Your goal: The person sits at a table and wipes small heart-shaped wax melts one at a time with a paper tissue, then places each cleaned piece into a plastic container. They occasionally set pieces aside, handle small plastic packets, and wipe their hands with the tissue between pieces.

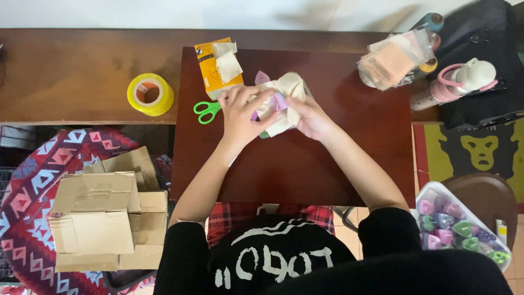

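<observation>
Dark reddish-brown wooden surface (305, 169) fills the middle of the view, with a longer brown bench behind it against a pale wall.

Item in hand: a cream-coloured sheet of wrapping paper (288, 95), bunched around a small lilac heart-shaped plastic piece (279, 101). The bundle sits near the far edge of the surface, just right of the green-handled scissors (206, 111).

Left hand (240, 112): fingers curled over the near-left side of the bundle, closed on the paper. Right hand (311, 117): fingers wrapped round the right side, likewise closed on the paper. Both hands hold the same bundle; how fully the lilac piece is covered cannot be told, since part of it shows between the folds.

Surroundings: a yellow printed packet (210, 68) with cream paper scraps lies just behind the scissors. A yellow roll of adhesive tape (150, 94) stands well to the left of the scissors, on the bench. A clear bag of peach-coloured sheets (394, 59) lies far right of the scissors. A white tray of coloured heart-shaped pieces (464, 229) sits on a stool at the near right. Folded brown cardboard boxes (103, 218) are stacked at the near left.

Assessment: the step in hand appears to be wrapping one piece in paper. The next move likely calls for folding the loose edges shut while one hand keeps the bundle pinned.
</observation>
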